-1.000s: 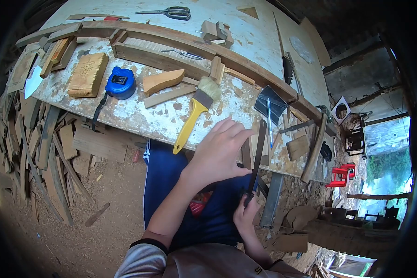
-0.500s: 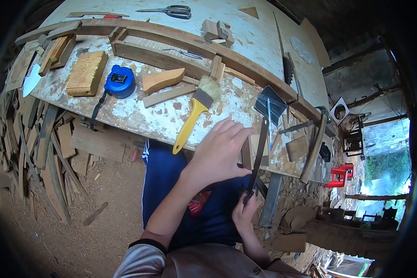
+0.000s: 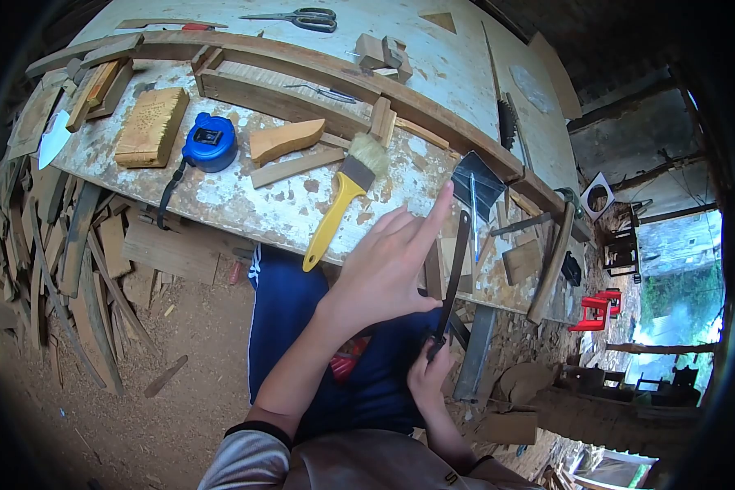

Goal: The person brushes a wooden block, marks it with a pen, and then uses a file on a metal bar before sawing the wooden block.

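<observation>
My right hand (image 3: 430, 377) grips the black handle of a long, narrow, dark flat blade (image 3: 457, 261), held upright with a small hole near its tip. Whether its edge has teeth is too small to make out. Beside the blade, my left hand (image 3: 388, 265) is open, its index finger stretched up and its thumb tip at or very close to the blade. A yellow-handled paintbrush (image 3: 335, 212) lies on the worn workbench (image 3: 261, 214) just left of that hand. Beyond the fingertip is a dark, fan-like flat piece (image 3: 480, 184).
On the bench are a blue tape measure (image 3: 210, 143), a wood block (image 3: 151, 126), a curved wood piece (image 3: 286, 140) and scissors (image 3: 302, 19). A long wooden rail (image 3: 302, 68) crosses it. Scrap wood (image 3: 65, 261) heaps at left; red stools (image 3: 596, 310) stand far right.
My left index finger has straightened and points upward, where it was bent before. The blade and my right hand have hardly moved.
</observation>
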The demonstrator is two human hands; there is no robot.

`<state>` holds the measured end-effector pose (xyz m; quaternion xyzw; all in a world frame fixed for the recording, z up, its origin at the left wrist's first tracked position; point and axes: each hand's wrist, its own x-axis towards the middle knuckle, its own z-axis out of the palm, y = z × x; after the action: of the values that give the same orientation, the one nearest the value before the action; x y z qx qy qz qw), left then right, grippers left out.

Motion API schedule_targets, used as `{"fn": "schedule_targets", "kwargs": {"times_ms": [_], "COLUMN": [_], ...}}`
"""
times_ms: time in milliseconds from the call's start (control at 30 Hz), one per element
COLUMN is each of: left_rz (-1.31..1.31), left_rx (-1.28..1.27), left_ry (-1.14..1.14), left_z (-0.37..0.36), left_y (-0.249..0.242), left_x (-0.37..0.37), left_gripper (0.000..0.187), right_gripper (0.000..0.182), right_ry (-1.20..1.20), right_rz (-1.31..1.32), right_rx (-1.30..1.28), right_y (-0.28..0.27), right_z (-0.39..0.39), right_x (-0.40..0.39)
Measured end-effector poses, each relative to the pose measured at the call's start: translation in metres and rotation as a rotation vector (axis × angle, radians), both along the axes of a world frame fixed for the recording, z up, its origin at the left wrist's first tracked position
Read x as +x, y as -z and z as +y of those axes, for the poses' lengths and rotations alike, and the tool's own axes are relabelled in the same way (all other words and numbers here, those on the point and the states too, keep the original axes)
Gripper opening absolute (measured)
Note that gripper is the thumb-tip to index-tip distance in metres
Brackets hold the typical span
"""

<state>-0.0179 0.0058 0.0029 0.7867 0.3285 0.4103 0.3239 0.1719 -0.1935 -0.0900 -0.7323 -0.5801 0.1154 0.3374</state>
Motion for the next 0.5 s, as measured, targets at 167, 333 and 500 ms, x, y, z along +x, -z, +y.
{"fn": "schedule_targets", "kwargs": {"times_ms": [167,333,500], "left_rz": [-0.028,-0.012,0.016], "left_rx": [0.027,0.039,0.021], "left_ry": [0.003,0.0,-0.008], "left_z": [0.001,0.001,0.0], "left_y": [0.0,0.0,-0.004], "left_x": [0.0,0.001,0.0], "left_gripper": [0.156,0.157,0.162], "right_gripper": [0.008,0.007,0.006], "right_ry": [0.014,-0.009,-0.011], "right_rz": [0.005,0.02,0.037], "right_rx": [-0.001,-0.019,-0.016], "right_y": [0.0,-0.004,-0.001], "right_z": [-0.002,0.002,0.001], "right_x": [-0.001,0.0,0.003]}}
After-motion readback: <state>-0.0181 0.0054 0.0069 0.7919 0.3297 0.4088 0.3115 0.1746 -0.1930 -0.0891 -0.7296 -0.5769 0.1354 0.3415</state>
